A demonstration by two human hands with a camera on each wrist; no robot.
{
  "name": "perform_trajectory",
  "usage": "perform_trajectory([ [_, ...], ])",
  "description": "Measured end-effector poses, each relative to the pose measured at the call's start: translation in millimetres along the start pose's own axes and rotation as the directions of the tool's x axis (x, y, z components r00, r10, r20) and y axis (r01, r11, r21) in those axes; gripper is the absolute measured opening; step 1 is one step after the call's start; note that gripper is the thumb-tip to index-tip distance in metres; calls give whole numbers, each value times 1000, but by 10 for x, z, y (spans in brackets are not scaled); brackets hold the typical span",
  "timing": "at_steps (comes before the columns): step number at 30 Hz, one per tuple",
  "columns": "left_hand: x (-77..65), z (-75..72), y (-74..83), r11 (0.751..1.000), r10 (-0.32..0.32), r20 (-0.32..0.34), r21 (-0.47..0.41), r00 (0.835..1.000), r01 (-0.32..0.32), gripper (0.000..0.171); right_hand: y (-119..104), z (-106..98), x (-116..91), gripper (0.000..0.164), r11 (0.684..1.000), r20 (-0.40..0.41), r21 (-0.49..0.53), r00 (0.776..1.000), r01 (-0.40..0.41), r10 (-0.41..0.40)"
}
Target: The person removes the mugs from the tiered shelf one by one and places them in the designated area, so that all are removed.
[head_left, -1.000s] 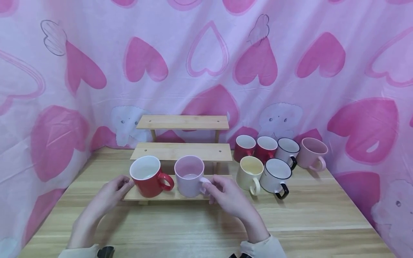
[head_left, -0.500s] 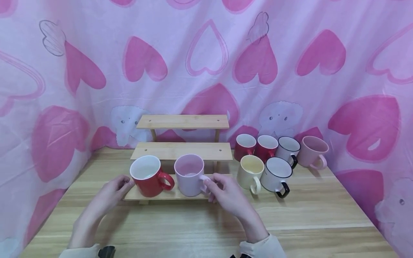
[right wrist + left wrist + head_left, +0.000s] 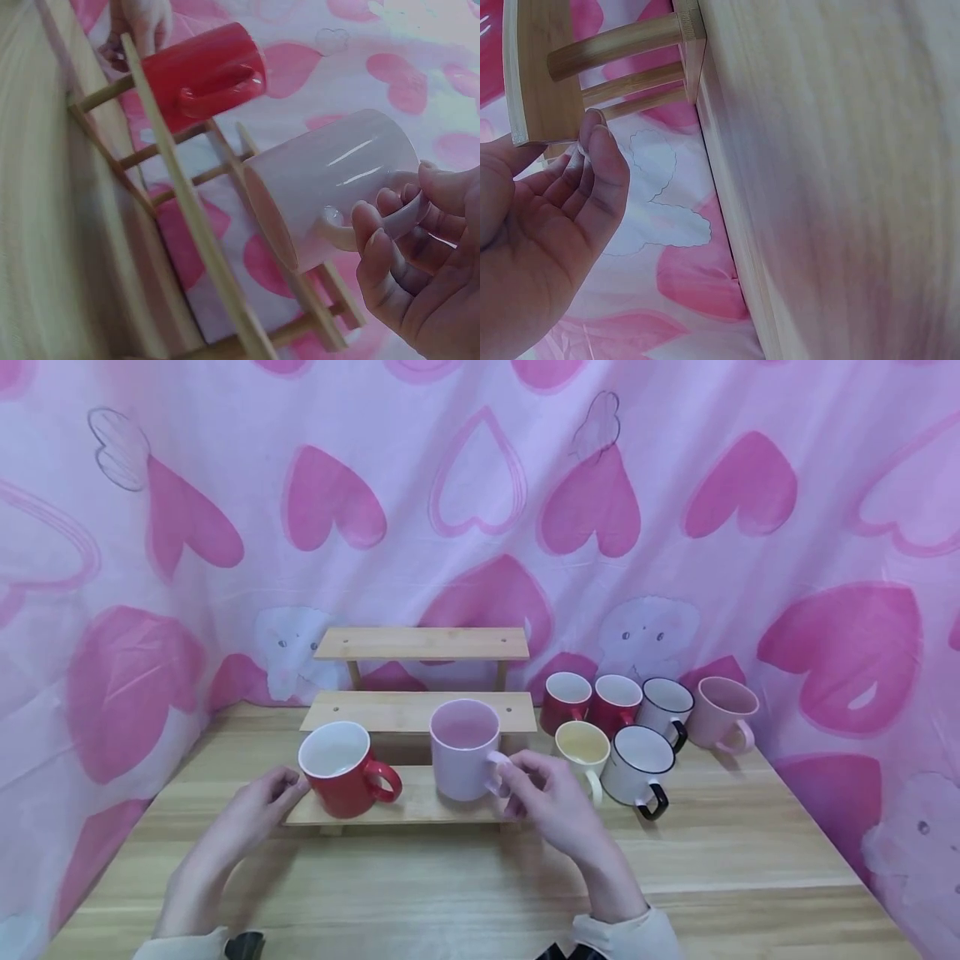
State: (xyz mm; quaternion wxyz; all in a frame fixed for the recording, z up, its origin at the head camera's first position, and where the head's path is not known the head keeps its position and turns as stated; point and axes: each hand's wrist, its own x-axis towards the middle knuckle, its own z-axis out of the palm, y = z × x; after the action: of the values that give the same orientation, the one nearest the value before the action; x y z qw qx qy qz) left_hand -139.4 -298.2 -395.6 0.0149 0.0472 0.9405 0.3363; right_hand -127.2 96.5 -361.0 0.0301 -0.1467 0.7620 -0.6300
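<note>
My right hand [image 3: 555, 802] pinches the handle of a pale lilac mug [image 3: 461, 768], which is upright. In the right wrist view the mug's base [image 3: 270, 217] is raised off the bottom board of a three-tier wooden shelf [image 3: 416, 787], with fingers and thumb round the handle. At the left end of that board, my left hand [image 3: 258, 806] holds its edge, thumb on top and fingers below, as the left wrist view shows with the board [image 3: 544, 97]. Beside this hand a red mug [image 3: 339, 789] with a white inside stands on the board, its handle to the right.
Right of the shelf, on the wooden table [image 3: 420, 893], stand two small red mugs [image 3: 564, 710], two white mugs with black handles [image 3: 637, 772], a cream mug [image 3: 581, 752] and a pink mug [image 3: 723, 718]. A pink heart-patterned curtain [image 3: 480, 485] hangs behind.
The lilac mug has risen off the bottom board and shifted right in my right hand. My left hand keeps its hold on the shelf, and the red mug stays in place.
</note>
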Motion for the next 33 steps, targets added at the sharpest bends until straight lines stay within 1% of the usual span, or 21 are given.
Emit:
perform_trajectory([
  [10,-5,46,-34,1000,8,-16,-4,1000,-8,31,-78,-347,-63,21,998,-93,-41,995,44,-48],
  [15,11,56,-18,1000,26,-33,16,999,-25,30,-79,-536,-100,22,995,-161,-66,984,68,-78],
  [17,24,54,-4,999,34,-34,17,999,-33,31,-69,-613,-119,22,993,-198,-71,974,98,-110],
  [20,40,46,15,999,44,-24,2,999,-44,31,-48,-723,-149,20,986,-261,-91,953,137,-157],
  [22,45,38,20,998,56,-21,1,998,-56,32,-30,-787,-170,20,984,-300,-98,938,151,-174],
  [26,30,15,12,997,70,-29,15,997,-69,30,11,-905,-216,22,984,-364,-119,916,133,-168],
  [30,6,-1,-7,997,63,-29,36,998,-62,27,70,-1031,-272,21,987,-423,-128,894,100,-146],
  [33,10,-2,-19,996,68,-26,56,997,-66,26,117,-1147,-329,20,986,-454,-137,879,93,-146],
])
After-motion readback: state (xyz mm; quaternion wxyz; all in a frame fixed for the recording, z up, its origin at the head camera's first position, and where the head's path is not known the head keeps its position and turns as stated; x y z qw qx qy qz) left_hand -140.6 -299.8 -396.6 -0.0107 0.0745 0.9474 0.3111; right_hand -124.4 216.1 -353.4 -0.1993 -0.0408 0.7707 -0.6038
